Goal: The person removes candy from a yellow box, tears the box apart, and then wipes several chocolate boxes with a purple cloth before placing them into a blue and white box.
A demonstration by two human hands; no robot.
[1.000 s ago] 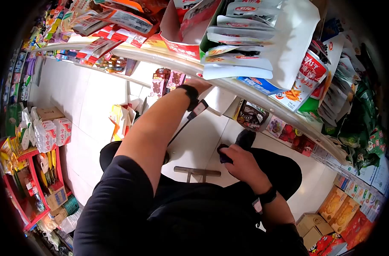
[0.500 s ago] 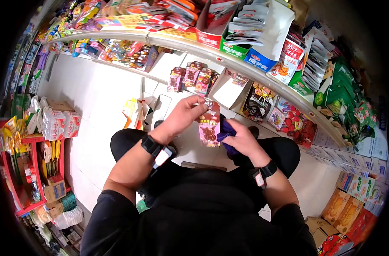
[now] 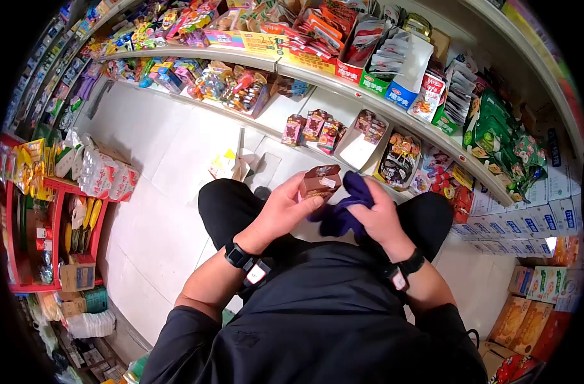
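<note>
My left hand [image 3: 284,210] is closed around a small brown snack box [image 3: 320,184], thumb along its near side. The box is tipped so that a brown face with a small white label shows. Just right of it, my right hand [image 3: 376,216] grips a crumpled dark purple cloth [image 3: 338,219]. Part of the cloth sticks up beyond the fingers, and the rest hangs close to the box. Similar brown and pink boxes [image 3: 293,130] stand on the low shelf ahead, beside a white tray [image 3: 355,157] with more small boxes at its back.
An upper shelf edge [image 3: 317,78] curves across above the low shelf, carrying packets in display cartons. Opened cardboard [image 3: 231,165] lies on the tiled floor. A red rack [image 3: 55,237] with goods stands at left. Stacked cartons [image 3: 519,323] are at right.
The box has turned from its upright pink front to a tipped brown face. My left hand has moved from its top to its side. More of the purple cloth shows. The view has shifted.
</note>
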